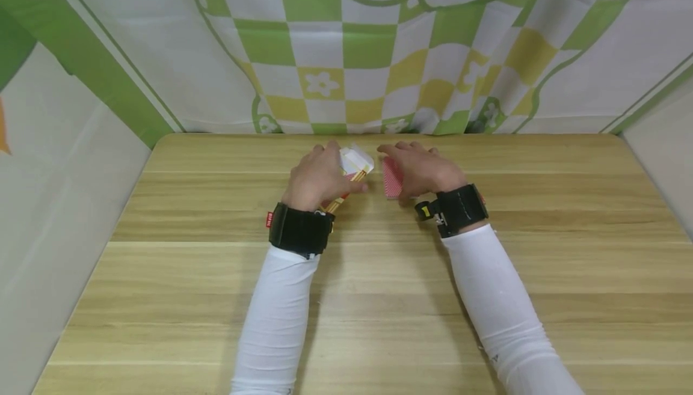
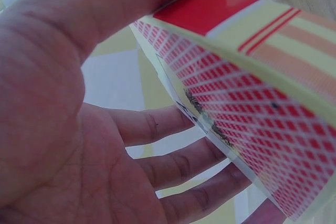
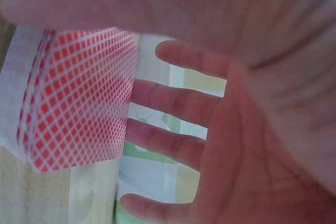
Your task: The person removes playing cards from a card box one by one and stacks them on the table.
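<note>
My left hand grips a playing-card box with a red lattice pattern and red-and-cream sides, thumb along one side and fingers behind it. The box lies at a slant, and its white end flaps stick out at the far end. Just to the right, my right hand holds a deck of playing cards between thumb and fingers. The deck has red-and-white lattice backs, and its cards are stacked together. A small gap separates box and deck. The hand covers the deck's right part in the head view.
Both hands work near the back edge of a light wooden table. Behind it hangs a green, yellow and white checkered cloth. Black wrist straps sit over white sleeves. A pale wall or cloth stands at left.
</note>
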The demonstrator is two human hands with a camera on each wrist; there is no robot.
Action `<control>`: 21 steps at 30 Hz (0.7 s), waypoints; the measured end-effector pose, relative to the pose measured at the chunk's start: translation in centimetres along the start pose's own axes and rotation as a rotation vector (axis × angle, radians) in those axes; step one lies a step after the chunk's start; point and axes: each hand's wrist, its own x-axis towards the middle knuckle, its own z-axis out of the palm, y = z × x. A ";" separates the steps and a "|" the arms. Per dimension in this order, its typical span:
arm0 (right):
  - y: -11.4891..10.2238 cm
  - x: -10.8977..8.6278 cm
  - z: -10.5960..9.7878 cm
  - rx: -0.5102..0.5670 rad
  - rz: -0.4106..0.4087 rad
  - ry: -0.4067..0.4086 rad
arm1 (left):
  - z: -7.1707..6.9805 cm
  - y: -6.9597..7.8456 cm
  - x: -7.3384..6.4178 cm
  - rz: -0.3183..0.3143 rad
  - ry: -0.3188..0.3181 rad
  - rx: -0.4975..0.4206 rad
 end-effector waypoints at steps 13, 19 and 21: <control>1.4 -2.2 -0.9 0.132 0.048 0.084 | 0.8 0.0 0.1 0.137 0.013 0.080; 2.4 -4.4 -1.2 0.172 0.010 0.162 | 1.6 -0.8 0.7 0.162 0.044 0.039; 2.7 -5.1 -1.2 0.184 -0.011 0.194 | 1.4 -1.3 0.9 0.159 0.069 -0.004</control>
